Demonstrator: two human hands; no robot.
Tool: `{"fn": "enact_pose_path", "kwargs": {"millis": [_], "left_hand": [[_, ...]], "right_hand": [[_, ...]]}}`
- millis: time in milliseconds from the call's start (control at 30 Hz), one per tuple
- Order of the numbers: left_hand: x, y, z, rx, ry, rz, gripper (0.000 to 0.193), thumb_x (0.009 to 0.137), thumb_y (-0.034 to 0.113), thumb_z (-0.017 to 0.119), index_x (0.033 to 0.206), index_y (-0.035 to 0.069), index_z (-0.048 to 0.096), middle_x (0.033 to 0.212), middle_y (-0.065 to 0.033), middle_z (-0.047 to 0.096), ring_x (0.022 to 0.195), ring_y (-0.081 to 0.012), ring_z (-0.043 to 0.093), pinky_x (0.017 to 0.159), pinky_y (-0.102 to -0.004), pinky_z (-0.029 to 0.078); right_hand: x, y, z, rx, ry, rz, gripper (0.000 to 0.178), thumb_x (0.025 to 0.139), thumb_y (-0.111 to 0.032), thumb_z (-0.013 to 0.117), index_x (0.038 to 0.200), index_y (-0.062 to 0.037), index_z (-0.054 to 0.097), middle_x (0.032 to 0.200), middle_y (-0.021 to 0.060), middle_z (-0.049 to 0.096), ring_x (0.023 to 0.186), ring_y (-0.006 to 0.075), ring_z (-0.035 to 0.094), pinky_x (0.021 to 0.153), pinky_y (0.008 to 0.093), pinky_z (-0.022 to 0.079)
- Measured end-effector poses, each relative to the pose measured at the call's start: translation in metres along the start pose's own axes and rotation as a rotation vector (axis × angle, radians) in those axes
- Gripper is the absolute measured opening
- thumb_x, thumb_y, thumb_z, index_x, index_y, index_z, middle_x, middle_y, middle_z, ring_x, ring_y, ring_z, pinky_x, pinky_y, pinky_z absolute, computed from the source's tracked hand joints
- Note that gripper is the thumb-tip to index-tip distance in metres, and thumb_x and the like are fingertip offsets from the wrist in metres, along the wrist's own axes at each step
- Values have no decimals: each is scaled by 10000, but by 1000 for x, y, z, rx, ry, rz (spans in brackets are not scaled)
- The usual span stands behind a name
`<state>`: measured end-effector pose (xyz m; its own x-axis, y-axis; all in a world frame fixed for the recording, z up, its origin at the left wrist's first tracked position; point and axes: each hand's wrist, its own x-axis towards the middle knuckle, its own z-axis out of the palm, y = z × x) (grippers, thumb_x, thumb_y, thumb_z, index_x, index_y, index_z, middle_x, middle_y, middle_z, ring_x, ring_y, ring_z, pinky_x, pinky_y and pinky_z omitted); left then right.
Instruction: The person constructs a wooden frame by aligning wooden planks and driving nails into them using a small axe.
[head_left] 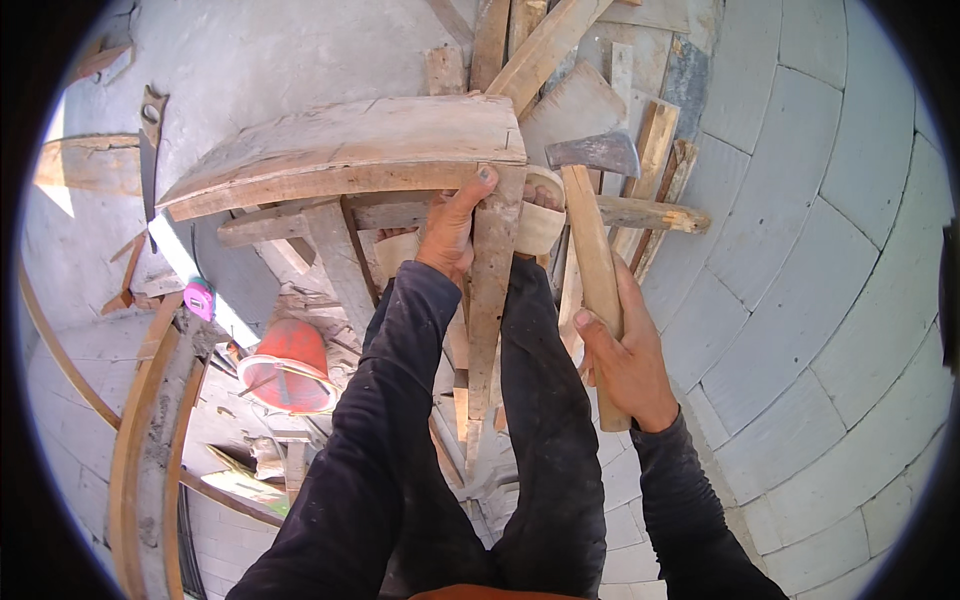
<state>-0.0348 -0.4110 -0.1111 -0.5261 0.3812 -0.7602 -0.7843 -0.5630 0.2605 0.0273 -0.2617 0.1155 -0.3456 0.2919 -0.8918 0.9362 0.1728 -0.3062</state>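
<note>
Hatchet (598, 265) is grasped by right fingers (629, 292), plank (496, 265) by left fingers (472, 192); if misaimed, the nearby foot (541, 225) could be struck.

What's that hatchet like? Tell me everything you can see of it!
The hatchet has a dark grey head that looks like scuffed metal, widening toward the picture's right. Its thick, light brown handle looks like wood. The right hand grips it near its lower end, and the head is at the far end, away from the person. It's on the right of the wooden frame. I can't tell how sharp it is.
</note>
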Motion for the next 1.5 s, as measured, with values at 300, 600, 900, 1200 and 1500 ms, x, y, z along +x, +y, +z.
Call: {"fn": "enact_pose_path", "kwargs": {"millis": [300,600,900,1200,1500], "left_hand": [[0,5,-7,12,8,-16,546,928,246,803,1387,43,587,1306,-78,658,1192,-210,650,1043,-390,541],[0,0,-5,-1,49,4,667,824,271,894,1357,4,594,1260,-113,676,1133,-207,679,1012,-364,550],[2,3,-7,-44,43,-26,684,808,255,907,1358,-1,591,1259,-115,680,1130,-212,677,1018,-362,540],[8,-4,-8,-31,27,1,548,892,206,828,1358,17,612,1269,-106,688,1143,-223,685,997,-382,572],[7,0,-11,-35,-1,-37,607,889,231,837,1394,19,578,1289,-99,670,1153,-215,672,997,-382,566]], "right_hand": [[37,-81,-68,-729,-59,-439,699,1058,-288,605,1674,-202,286,1513,253,560,1320,442,604,1115,456,469],[66,-159,-89,-1035,-290,-227,658,1053,-323,623,1643,-184,366,1237,216,701,851,289,691,812,399,573],[56,-181,-89,-724,11,-316,697,1040,-383,648,1647,-184,370,1034,139,688,556,119,560,539,296,530],[59,-155,-92,-974,-342,-239,684,1054,-288,626,1659,-181,327,1378,235,668,1266,396,634,1103,463,466],[51,-154,-72,-711,-93,-213,708,1057,-269,617,1675,-204,278,1324,289,667,1136,439,686,1001,465,530]]}}
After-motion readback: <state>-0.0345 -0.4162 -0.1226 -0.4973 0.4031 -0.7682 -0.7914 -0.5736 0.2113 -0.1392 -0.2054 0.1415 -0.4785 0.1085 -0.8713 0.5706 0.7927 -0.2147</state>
